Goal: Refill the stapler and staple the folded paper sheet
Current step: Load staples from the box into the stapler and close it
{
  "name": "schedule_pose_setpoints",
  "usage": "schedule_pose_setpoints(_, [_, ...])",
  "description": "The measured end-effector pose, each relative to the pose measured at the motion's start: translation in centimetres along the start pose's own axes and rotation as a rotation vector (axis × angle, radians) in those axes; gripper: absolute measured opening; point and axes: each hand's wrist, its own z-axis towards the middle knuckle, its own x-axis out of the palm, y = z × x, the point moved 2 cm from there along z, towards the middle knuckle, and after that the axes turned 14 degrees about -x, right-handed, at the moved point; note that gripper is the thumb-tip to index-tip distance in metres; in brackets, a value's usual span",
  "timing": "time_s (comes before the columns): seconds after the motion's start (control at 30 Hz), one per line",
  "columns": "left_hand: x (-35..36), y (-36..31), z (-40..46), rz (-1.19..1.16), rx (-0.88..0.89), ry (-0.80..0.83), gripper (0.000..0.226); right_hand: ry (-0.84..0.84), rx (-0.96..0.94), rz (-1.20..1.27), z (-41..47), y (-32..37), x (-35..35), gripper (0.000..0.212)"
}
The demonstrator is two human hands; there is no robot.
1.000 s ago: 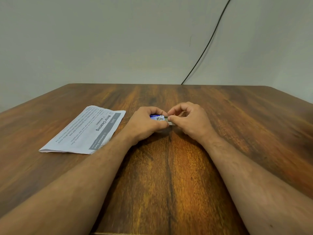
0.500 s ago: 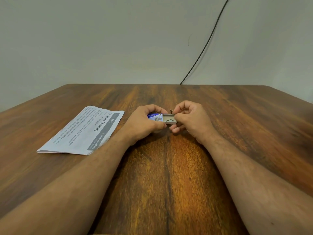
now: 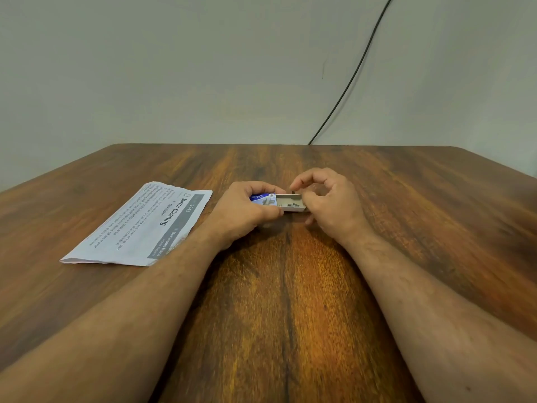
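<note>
- A person's left hand grips the blue sleeve of a small staple box, fingers curled over the top and thumb along the near side.
- The box's pale inner tray is slid out to the right of the sleeve, and a few dark staple pieces lie loose inside it.
- The right hand holds the tray's far-right end, thumb against its near corner, while the curled index finger and another fingertip pinch together just above the tray's back wall; whether a staple sits in that pinch is too small to tell.
- The two hands nearly meet over the box, which hangs between them just above the wooden table; whether it touches the wood cannot be told.
- The folded paper sheet, printed with the heading "Mirror Cleaning", lies flat on the table just left of the left hand and wrist, its near right corner reaching the left forearm.
- Both forearms stretch forward from the near edge of the view, converging on the box.
- Beyond the hands, a black cable runs down the pale wall behind the table's far edge.
</note>
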Motion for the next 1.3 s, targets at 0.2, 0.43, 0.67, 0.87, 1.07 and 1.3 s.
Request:
schedule_pose_setpoints(0.2, [0.0,0.17,0.19,-0.05,-0.018,0.001,0.025,0.036,-0.188,-0.159,0.13,-0.06,-0.11,0.025])
schedule_pose_setpoints(0.43, [-0.03,0.04,-0.03,-0.017,-0.022,0.022,0.027,0.139,-0.215,-0.273,0.18,-0.14,0.36,0.011])
schedule_pose_setpoints(0.67, [0.1,-0.27,-0.48,0.043,-0.02,0.026,0.027,0.173,-0.187,-0.285,0.28,0.14,0.4,0.008])
schedule_pose_setpoints(0.87, [0.04,-0.14,-0.26,0.037,-0.002,0.024,0.026,0.158,-0.215,-0.256,0.3,0.22,0.56,0.003])
schedule_pose_setpoints(1.07, [0.14,0.21,0.06,-0.063,0.027,-0.019,0.019,-0.135,-0.099,0.015,0.84,0.18,0.1,0.011])
schedule_pose_setpoints(1.3, [-0.05,0.26,0.35,-0.094,0.0,-0.053,0.018,-0.241,-0.012,0.111,0.79,-0.21,-0.1,0.013])
